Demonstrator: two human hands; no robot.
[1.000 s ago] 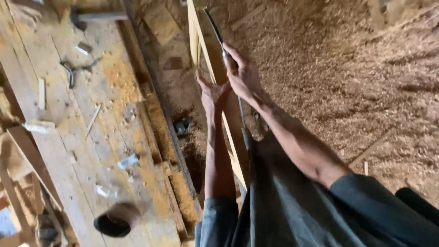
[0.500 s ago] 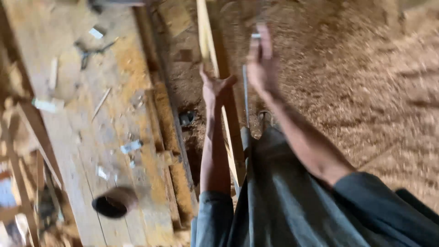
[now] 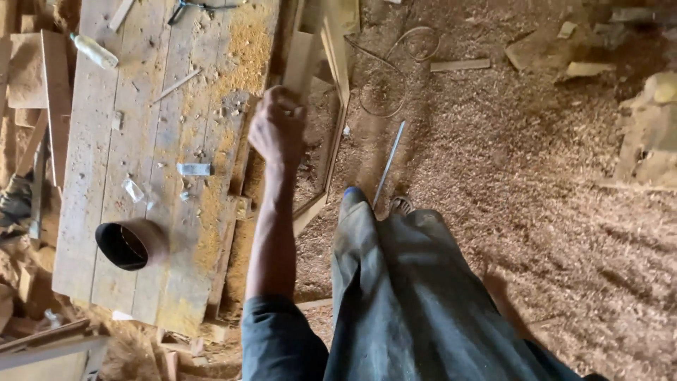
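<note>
The left hand (image 3: pixel 276 128) is closed around the near end of a board (image 3: pixel 302 62) that runs away from it, beside a wooden frame (image 3: pixel 337 106) just to its right. The right hand is out of view, so its state cannot be told. Further right of the hand a thin rod (image 3: pixel 388 164) lies on the sawdust. Left of the hand is a workbench (image 3: pixel 141 106), with a dark round pot (image 3: pixel 128 244) down near the elbow

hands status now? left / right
Left hand: closed in a grip on the top of an upright wooden board.
Right hand: not in view.
</note>
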